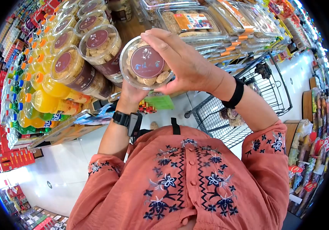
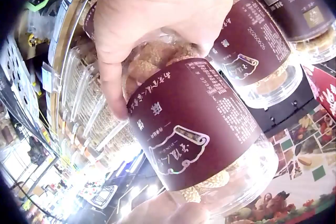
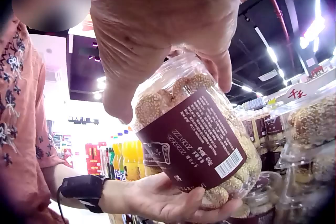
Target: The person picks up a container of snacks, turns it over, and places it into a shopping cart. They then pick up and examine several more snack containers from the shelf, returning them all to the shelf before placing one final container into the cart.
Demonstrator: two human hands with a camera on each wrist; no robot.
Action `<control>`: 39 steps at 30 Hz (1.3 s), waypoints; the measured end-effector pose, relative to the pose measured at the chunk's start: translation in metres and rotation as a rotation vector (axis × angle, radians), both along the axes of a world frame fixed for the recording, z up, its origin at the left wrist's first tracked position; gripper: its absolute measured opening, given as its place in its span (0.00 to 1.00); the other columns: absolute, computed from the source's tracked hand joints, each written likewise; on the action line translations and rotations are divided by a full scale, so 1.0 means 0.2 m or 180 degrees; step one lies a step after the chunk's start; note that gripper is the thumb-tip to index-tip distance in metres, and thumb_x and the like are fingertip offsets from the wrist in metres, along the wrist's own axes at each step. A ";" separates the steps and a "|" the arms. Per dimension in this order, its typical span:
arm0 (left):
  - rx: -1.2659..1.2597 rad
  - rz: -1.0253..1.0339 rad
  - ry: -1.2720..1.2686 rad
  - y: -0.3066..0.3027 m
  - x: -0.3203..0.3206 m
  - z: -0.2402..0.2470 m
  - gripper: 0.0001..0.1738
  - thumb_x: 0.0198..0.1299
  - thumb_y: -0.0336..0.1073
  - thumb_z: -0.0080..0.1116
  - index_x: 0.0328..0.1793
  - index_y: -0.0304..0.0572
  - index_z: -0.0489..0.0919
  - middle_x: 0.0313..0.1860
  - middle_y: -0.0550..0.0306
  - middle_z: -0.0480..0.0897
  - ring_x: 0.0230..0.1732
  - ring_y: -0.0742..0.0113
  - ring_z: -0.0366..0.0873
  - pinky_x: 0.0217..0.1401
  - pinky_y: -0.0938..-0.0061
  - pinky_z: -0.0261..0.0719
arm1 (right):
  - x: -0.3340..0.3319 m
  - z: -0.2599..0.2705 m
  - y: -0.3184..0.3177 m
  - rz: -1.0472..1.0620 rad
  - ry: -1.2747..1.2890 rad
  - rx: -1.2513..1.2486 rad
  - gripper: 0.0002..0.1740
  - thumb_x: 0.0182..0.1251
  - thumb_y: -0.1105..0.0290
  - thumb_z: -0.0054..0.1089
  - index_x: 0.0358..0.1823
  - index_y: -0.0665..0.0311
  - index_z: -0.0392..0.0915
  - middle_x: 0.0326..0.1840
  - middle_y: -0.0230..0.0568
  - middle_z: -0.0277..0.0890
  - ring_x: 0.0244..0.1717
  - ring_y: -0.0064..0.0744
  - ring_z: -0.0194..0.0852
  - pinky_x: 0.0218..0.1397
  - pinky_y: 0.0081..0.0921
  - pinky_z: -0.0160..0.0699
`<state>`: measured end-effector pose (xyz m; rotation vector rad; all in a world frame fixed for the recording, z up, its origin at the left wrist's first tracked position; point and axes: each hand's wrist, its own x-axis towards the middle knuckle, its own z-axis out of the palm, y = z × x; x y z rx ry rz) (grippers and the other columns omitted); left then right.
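Both hands hold a clear plastic jar [image 1: 147, 63] of sesame-coated snacks, in front of a shelf. It has a round maroon lid label and a wide maroon wrap [image 2: 194, 124] with white print. My left hand [image 1: 132, 92] grips the jar's base from below, mostly hidden behind it in the head view; its thumb and fingers curl round the bottom in the left wrist view. Around the lid end, my right hand [image 1: 183, 63] spreads its thumb and fingers over the rim. A barcode shows on the tilted jar's side [image 3: 228, 163] in the right wrist view.
Similar jars [image 1: 99, 44] stand in rows left of the held one. Beyond them are orange drink bottles [image 1: 53, 97]. Clear trays of snacks [image 1: 189, 23] are stacked at the back right. A wire shopping cart [image 1: 229, 128] stands to the right, with goods inside.
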<state>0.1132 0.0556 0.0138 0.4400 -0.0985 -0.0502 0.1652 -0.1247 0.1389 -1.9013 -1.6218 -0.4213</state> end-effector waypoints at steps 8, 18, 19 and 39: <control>0.0081 -0.0003 0.0026 -0.02 0.00 0.02 0.33 0.81 0.56 0.42 0.82 0.46 0.63 0.79 0.49 0.71 0.77 0.52 0.72 0.78 0.49 0.76 | -0.01 -0.02 -0.02 -0.0039 -0.0039 -0.0065 0.62 0.41 0.65 0.85 0.80 0.66 0.58 0.76 0.57 0.62 0.76 0.60 0.64 0.76 0.45 0.69; 0.0513 -0.0292 0.0176 0.00 -0.10 0.03 0.42 0.78 0.70 0.32 0.87 0.54 0.57 0.83 0.50 0.66 0.79 0.44 0.68 0.76 0.36 0.72 | -0.01 0.03 -0.10 -0.0124 0.0188 0.0093 0.61 0.43 0.62 0.84 0.80 0.66 0.58 0.72 0.59 0.64 0.73 0.60 0.65 0.75 0.44 0.68; 0.0662 -0.0291 0.0253 0.00 -0.14 0.04 0.43 0.77 0.72 0.32 0.87 0.55 0.57 0.83 0.50 0.65 0.79 0.43 0.68 0.76 0.34 0.71 | -0.01 0.04 -0.11 -0.0076 0.0275 0.0217 0.61 0.43 0.60 0.85 0.80 0.67 0.58 0.71 0.61 0.65 0.71 0.60 0.66 0.75 0.45 0.69; 0.1484 0.0155 0.0784 -0.20 -0.45 0.04 0.42 0.76 0.71 0.39 0.79 0.44 0.66 0.70 0.49 0.80 0.62 0.52 0.85 0.48 0.56 0.94 | -0.09 -0.37 -0.55 -0.0153 0.4124 0.1084 0.63 0.58 0.55 0.82 0.82 0.77 0.47 0.64 0.51 0.69 0.63 0.37 0.76 0.63 0.30 0.79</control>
